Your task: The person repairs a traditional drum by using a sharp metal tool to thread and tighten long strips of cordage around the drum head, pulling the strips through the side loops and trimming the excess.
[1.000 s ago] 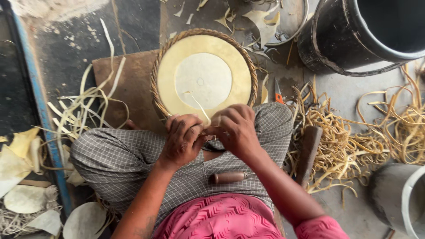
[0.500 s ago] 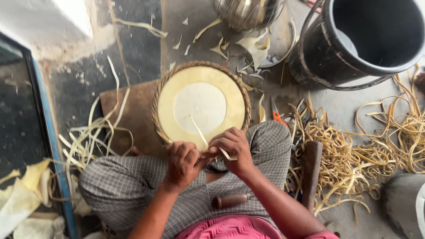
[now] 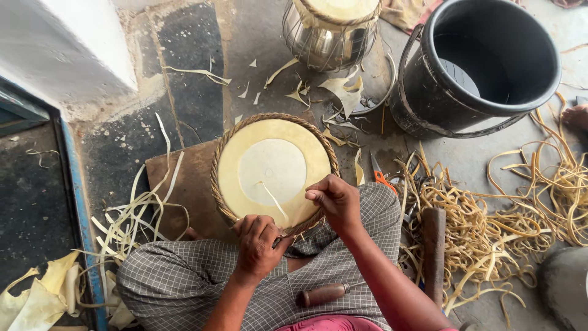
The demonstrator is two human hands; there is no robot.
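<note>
right hand: lifted off rim, over drum head | strip: drawn taut

Cream drumhead; black bucket; grey-checked cloth

From here I cannot see what the left hand closes on: its fingers curl over the near rim of the round cream drumhead with a braided rope edge, and that stretch of rim is covered. The right hand pinches something too thin for me to make out. The brown board under the drumhead is mostly hidden by it and by the checked cloth over the lap. The black plastic bucket and the metal drum shell run off the top edge. A grey rounded vessel is cut by the right edge.
</note>
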